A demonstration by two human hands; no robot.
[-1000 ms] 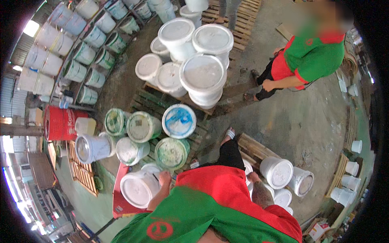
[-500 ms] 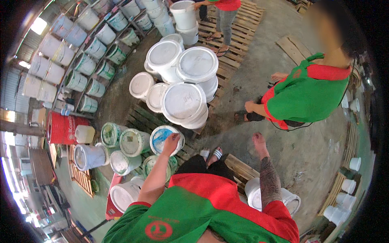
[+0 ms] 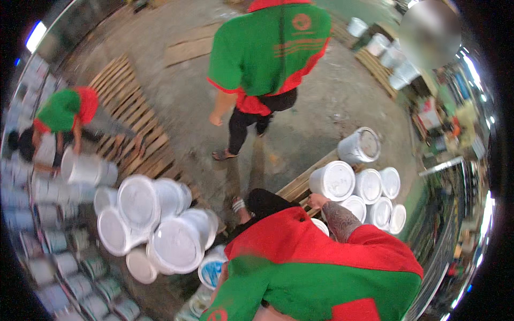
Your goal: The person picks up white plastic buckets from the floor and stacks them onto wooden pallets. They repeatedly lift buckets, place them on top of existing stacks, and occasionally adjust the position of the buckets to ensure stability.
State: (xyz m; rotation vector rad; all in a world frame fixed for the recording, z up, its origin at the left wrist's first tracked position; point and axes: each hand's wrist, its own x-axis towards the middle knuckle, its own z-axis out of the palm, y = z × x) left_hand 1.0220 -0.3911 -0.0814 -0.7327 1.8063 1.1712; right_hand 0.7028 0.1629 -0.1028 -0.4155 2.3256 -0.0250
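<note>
My right hand (image 3: 318, 201), at the end of a tattooed forearm, hangs beside a white lidded bucket (image 3: 333, 181). Its fingers are loosely bent and slightly blurred, with nothing seen in them. More white buckets (image 3: 368, 185) stand close by on the right, one of them (image 3: 358, 145) farther off. Only a sliver of my left arm shows past my green and red shirt, next to a bucket with a blue-smeared lid (image 3: 212, 272); the left hand itself is out of sight.
Large white lidded buckets (image 3: 175, 243) are stacked at the left. A person (image 3: 273, 51) in green and red stands ahead; another person (image 3: 61, 109) bends at a white bucket (image 3: 75, 167) on the far left. Wooden pallets (image 3: 128, 96) lie on the concrete floor.
My view has swung right, so the stacked buckets now sit farther left and the right-hand buckets show fully. My left hand has left the view. The person ahead now has their back turned.
</note>
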